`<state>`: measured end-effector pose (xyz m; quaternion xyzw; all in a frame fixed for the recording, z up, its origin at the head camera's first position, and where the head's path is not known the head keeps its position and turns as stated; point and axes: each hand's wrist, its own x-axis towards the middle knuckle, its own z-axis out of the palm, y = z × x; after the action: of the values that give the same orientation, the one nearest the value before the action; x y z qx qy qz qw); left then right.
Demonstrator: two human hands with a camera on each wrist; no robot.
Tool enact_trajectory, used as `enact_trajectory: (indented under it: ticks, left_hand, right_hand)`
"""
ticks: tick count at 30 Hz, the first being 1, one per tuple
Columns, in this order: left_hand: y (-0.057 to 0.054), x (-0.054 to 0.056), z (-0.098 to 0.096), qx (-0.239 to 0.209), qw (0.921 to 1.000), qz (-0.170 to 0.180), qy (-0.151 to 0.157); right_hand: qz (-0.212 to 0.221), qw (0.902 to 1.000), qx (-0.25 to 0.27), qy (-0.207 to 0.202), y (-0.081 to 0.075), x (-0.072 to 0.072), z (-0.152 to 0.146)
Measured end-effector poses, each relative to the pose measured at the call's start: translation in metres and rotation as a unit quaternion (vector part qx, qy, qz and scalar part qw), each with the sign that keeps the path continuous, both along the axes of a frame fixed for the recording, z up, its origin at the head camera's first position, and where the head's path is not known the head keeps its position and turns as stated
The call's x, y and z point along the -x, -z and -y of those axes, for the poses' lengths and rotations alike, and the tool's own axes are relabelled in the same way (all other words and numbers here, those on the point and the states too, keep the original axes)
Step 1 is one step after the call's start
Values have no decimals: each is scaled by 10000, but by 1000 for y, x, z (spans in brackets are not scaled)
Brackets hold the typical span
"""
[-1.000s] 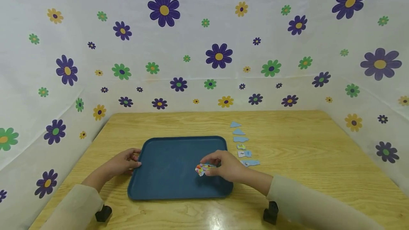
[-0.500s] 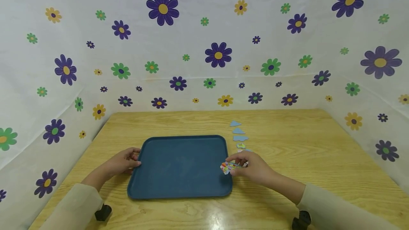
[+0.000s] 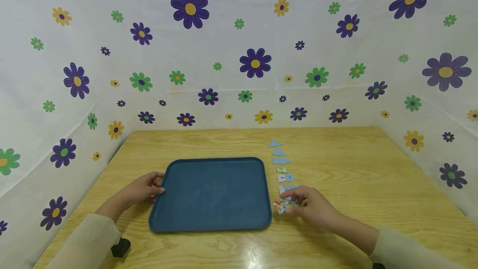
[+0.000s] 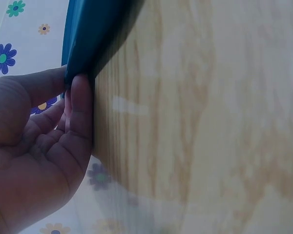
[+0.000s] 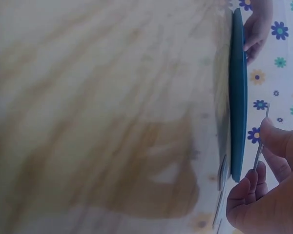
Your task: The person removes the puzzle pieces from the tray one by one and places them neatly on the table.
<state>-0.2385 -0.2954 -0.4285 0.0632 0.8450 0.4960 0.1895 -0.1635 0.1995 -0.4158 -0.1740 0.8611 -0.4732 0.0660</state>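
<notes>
My left hand (image 3: 141, 189) pinches the left rim of a dark blue tray (image 3: 209, 196). In the left wrist view the thumb (image 4: 44, 85) lies on the rim and other fingers reach under it. Between thumb and fingers my right hand (image 3: 317, 211) pinches a colourful flat puzzle piece (image 3: 281, 206), just beyond the tray's right edge. Seen edge-on in the right wrist view, the piece (image 5: 258, 157) is a thin sheet apart from the table. Right behind the hand lies a light blue and white puzzle piece (image 3: 285, 188), partly covered by the fingers.
More flat pieces form a column right of the tray: a blue triangle (image 3: 275, 143), another triangle (image 3: 278, 152), a blue strip (image 3: 281, 161), a yellow-green piece (image 3: 281, 170) and a white-and-blue one (image 3: 285, 178). The wooden table (image 3: 358, 169) is enclosed by flowered cloth (image 3: 224, 45).
My right hand has carried the colourful puzzle piece from above the tray rightward and nearer to me, past the tray's right edge. The left hand has stayed on the tray.
</notes>
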Motion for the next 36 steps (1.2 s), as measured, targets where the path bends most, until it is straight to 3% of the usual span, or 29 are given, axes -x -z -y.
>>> enact_trajectory:
  ticks: [14,36]
  left_hand:
    - [-3,-1,0,36,10000,18,25]
    - [-5,-2,-2,64,10000,21,-14]
  right_hand:
    - [316,9993,-220,39,5,-14,-21]
    - [187,9995,-240,-40,19,-16,-22]
